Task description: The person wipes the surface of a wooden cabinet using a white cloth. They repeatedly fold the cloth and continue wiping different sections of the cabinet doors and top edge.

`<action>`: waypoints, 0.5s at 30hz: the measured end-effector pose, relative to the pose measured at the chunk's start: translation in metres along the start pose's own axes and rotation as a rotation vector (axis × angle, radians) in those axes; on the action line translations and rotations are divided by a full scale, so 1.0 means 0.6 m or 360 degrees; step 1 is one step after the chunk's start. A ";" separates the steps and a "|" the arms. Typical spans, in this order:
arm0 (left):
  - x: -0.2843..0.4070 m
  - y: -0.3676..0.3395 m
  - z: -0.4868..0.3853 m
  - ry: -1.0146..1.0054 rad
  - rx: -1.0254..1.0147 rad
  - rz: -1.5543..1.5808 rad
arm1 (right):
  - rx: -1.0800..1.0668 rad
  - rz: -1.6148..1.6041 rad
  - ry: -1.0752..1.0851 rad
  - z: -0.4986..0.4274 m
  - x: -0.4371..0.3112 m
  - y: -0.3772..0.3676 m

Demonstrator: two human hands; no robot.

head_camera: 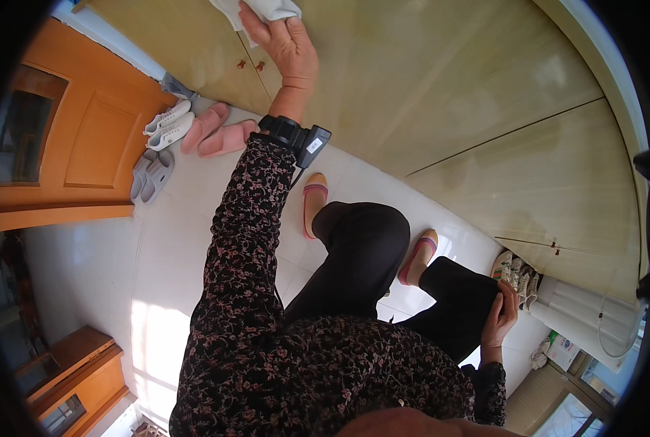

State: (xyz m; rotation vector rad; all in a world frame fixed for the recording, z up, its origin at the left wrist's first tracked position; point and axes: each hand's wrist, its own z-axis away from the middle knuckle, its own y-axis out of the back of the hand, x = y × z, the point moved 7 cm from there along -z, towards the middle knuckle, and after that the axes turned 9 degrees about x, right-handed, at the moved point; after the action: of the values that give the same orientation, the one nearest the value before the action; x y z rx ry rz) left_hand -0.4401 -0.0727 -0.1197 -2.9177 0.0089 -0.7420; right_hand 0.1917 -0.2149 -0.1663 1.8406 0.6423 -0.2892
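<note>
My left hand (292, 54) presses a white cloth (274, 7) to the pale yellowish-green front of a cabinet (390, 82), at the top of the view. The upper part of the cloth is cut off by the picture's rim. Around that wrist sits a black strap with a device (313, 146). Two small wooden knobs (250, 65) are just below the cloth, on either side of a door seam. On the right, my right hand (501, 317) rests on the knee of my black trousers (461, 295), fingers curled over it, with no object seen in it.
Pink slides (215, 134), white sneakers (169, 125) and grey slides (153, 175) stand on the tiled floor by an orange wooden door (101, 136). Several shoes (516, 278) stand beneath the cabinet's right end. A box (563, 349) lies beyond them. Sunlight falls on the floor (158, 349).
</note>
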 end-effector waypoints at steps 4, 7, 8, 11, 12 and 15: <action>0.087 -0.003 0.180 -0.0186 -0.0481 0.0224 | -0.0017 0.0039 0.0003 -0.004 -0.001 -0.003; 0.034 0.009 0.244 0.0440 -0.0406 0.0357 | -0.0033 0.0039 -0.0023 -0.001 -0.004 -0.004; 0.004 0.010 0.259 0.0608 -0.0336 0.0355 | -0.0039 0.0028 -0.0037 0.000 -0.003 -0.003; -0.107 0.014 0.320 0.0989 -0.0144 0.0334 | -0.0058 0.0025 -0.0068 -0.001 0.001 -0.001; -0.158 0.013 0.346 0.1187 -0.0082 0.0239 | -0.0069 0.0015 -0.0072 -0.002 0.001 -0.001; -0.301 0.034 0.446 0.1817 -0.0024 0.0116 | -0.0112 0.0026 -0.0072 -0.008 0.000 -0.002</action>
State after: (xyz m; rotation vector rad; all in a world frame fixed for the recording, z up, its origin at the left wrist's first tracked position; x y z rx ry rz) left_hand -0.4710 -0.0528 -0.4410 -2.0666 0.2217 -2.2067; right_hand 0.1906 -0.2101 -0.1654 1.7660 0.5988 -0.2932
